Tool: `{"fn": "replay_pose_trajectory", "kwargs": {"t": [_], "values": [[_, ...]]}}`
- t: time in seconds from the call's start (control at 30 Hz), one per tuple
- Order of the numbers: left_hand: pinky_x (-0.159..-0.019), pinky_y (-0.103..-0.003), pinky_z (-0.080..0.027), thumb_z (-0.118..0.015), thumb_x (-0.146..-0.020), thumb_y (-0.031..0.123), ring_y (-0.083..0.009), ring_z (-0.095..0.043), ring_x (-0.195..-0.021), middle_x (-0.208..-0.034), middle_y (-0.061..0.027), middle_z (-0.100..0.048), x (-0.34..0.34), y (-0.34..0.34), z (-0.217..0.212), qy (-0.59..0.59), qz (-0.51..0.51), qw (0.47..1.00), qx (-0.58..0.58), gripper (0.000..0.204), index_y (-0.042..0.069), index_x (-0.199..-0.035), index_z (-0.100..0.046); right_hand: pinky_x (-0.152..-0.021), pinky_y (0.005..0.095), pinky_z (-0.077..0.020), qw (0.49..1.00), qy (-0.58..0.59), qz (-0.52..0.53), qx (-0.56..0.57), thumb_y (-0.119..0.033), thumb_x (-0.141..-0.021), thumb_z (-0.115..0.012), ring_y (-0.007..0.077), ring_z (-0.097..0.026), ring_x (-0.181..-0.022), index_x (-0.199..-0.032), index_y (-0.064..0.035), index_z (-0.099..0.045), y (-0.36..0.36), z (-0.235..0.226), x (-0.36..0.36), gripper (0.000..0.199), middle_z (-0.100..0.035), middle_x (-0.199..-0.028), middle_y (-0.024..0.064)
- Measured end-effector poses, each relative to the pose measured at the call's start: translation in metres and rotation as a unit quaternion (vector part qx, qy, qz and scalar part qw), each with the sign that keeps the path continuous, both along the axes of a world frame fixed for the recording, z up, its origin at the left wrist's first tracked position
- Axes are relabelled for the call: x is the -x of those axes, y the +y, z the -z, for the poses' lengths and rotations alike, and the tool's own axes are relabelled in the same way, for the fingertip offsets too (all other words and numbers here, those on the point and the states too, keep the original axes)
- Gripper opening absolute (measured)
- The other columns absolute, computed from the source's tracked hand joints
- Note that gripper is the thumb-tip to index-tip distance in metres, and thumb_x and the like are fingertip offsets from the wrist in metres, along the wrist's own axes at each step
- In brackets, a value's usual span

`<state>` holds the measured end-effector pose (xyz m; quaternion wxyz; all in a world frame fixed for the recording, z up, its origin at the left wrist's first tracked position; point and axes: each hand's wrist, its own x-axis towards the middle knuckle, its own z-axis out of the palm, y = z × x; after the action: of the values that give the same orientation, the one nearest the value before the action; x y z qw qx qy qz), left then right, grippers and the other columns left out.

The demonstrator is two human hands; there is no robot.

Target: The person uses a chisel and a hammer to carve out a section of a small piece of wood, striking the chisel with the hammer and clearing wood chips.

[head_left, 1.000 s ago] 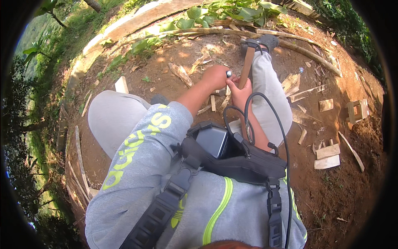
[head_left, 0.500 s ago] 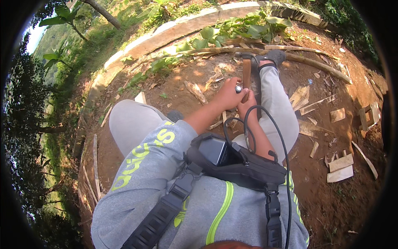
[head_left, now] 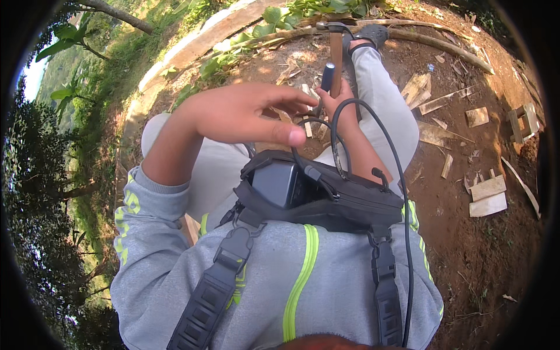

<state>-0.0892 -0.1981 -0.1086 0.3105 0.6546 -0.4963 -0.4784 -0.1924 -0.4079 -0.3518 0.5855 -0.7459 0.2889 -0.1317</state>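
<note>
My left hand (head_left: 239,114) is raised over the black chest bag (head_left: 350,210), thumb and fingers apart with nothing between them. Beyond it, my right hand (head_left: 339,104) is closed round the wooden handle of a hammer (head_left: 336,55), whose dark metal head points away from me, near my shoe. A dark cylinder with a pale, shiny end (head_left: 328,76) stands beside the handle at the same hand; its lower part is hidden, so its kind is unclear. The bag's top gapes, showing a dark-screened device (head_left: 274,184) and a black cable (head_left: 359,105).
Wood offcuts (head_left: 489,195) and splinters are scattered over the brown soil at right. A long pole (head_left: 443,49) lies past my shoe (head_left: 373,36). A pale beam (head_left: 181,49) curves across the far left, by leafy plants (head_left: 271,23).
My left hand has come off the hammer handle and risen back toward the bag. The dark cylinder, earlier seen end-on at the left hand, now stands by my right hand. The view has shifted slightly.
</note>
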Motion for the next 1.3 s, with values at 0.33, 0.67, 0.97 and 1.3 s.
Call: {"fn": "replay_pose_trajectory", "kwargs": {"t": [0.33, 0.67, 0.97, 1.3], "values": [[-0.097, -0.035, -0.056, -0.099, -0.069, 0.036, -0.028, -0.074, -0.112, -0.129, -0.0185, -0.071, 0.058, 0.015, -0.018, 0.096, 0.117, 0.988, -0.024, 0.103, -0.005, -0.149, -0.047, -0.061, 0.0339, -0.0498, 0.999, -0.022, 0.025, -0.012, -0.024, -0.089, -0.085, 0.0162, -0.062, -0.068, -0.125, -0.001, -0.058, -0.016, 0.039, 0.003, 0.051, -0.069, -0.094, 0.0081], [-0.098, -0.034, -0.056, -0.1, -0.067, 0.034, -0.0266, -0.074, -0.113, -0.129, -0.0183, -0.072, 0.062, 0.015, -0.023, 0.102, 0.109, 0.988, -0.04, 0.102, -0.004, -0.146, -0.05, -0.059, 0.0319, -0.0518, 0.999, -0.035, 0.002, 0.038, -0.027, -0.09, -0.085, 0.014, -0.063, -0.067, -0.126, -0.0014, -0.058, -0.017, 0.039, 0.007, 0.052, -0.066, -0.089, 0.0048], [-0.1, -0.035, -0.055, -0.1, -0.068, 0.034, -0.0271, -0.072, -0.117, -0.132, -0.0198, -0.07, 0.062, 0.016, -0.023, 0.1, 0.107, 0.988, -0.052, 0.102, -0.005, -0.147, -0.049, -0.083, 0.0352, -0.055, 1.0, -0.005, -0.01, 0.029, -0.027, -0.089, -0.085, 0.0191, -0.07, -0.091, -0.127, 0.0017, -0.06, -0.012, 0.025, 0.009, 0.053, -0.072, -0.103, 0.011], [-0.095, -0.039, -0.057, -0.093, -0.08, 0.042, -0.0302, -0.072, -0.116, -0.135, -0.0223, -0.068, 0.042, 0.037, -0.094, -0.22, 0.022, 0.973, 0.063, 0.104, -0.005, -0.157, -0.041, -0.049, 0.0316, -0.0482, 0.999, -0.031, -0.008, 0.031, -0.026, -0.09, -0.084, 0.013, -0.061, -0.058, -0.123, 0.0014, -0.058, -0.006, 0.039, 0.003, 0.05, -0.067, -0.085, 0.0075]]}}
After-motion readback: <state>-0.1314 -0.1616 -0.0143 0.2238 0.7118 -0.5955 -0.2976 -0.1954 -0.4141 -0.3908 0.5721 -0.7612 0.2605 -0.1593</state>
